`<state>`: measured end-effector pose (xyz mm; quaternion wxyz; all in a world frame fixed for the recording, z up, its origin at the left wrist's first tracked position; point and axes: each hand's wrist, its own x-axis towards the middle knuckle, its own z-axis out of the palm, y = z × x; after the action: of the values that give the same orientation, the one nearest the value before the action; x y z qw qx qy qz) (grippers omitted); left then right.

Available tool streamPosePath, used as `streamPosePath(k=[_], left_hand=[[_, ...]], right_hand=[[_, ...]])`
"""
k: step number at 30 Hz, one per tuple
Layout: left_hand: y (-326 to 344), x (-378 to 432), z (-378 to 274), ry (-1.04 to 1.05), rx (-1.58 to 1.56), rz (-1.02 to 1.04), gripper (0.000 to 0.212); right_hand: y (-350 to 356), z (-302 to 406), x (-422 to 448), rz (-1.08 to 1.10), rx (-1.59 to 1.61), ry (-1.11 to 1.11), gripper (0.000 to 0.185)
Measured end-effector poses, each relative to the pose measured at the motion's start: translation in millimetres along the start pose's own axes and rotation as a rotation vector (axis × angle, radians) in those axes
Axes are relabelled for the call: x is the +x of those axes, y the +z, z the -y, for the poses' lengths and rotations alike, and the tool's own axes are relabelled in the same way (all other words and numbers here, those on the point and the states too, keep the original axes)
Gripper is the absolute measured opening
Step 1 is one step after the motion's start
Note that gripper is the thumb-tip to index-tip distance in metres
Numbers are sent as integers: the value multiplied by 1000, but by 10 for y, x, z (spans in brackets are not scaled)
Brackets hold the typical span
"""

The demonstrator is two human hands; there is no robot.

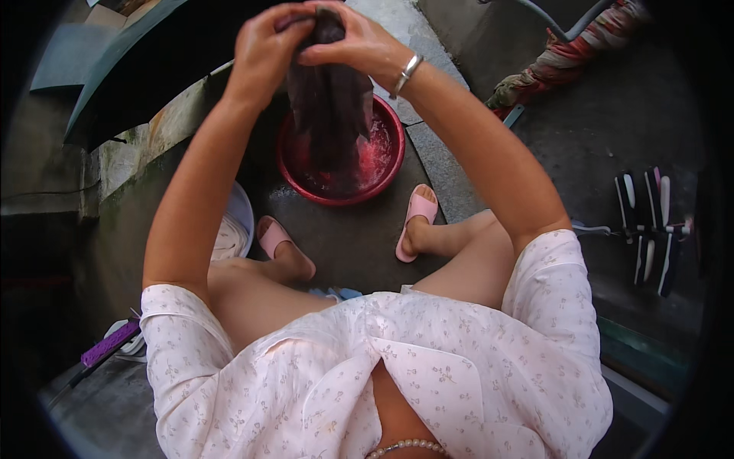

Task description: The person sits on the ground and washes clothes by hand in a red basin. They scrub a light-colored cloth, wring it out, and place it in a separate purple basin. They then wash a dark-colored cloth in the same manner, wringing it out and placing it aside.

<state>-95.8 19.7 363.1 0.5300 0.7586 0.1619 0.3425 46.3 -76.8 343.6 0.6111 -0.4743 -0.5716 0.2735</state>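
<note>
A dark wet cloth (330, 109) hangs from both hands at the top middle, over a red basin (395, 166) on the ground. My left hand (269, 40) grips the bunched upper edge of the cloth from the left. My right hand (358, 43), below a silver bangle (408, 74), curls its fingers and thumb around the same bunch from the right. The cloth's lower end reaches down into the basin, where water (378, 146) with some froth shows. How far the lower end is under water cannot be told.
A pale basin (248, 215) holding light cloth (229, 238) stands beside my left knee. Pink slippers (421, 209) are on my feet. A stone slab (438, 155) lies right of the red basin. Twisted cloth (556, 69) is at upper right, hangers (645, 224) at right, a purple brush (109, 343) at lower left.
</note>
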Motion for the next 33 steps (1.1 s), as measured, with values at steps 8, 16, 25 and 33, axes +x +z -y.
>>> streamPosePath(k=[8,16,25,33], left_hand=[[-21,-91,-1140,125,-316,-98,22],[157,-496,327,19,-371,-250,61],[971,-1322,2581,-249,766,185,80],[1296,-1414,3485,-502,1138,621,97]], right_hand=[[176,1175,288,-85,-286,-235,28],[378,-410,-46,-276,-537,-142,32],[-199,-2754,-1629,-32,-1211,459,29],[106,-3693,-2091,297,-1156,483,45]])
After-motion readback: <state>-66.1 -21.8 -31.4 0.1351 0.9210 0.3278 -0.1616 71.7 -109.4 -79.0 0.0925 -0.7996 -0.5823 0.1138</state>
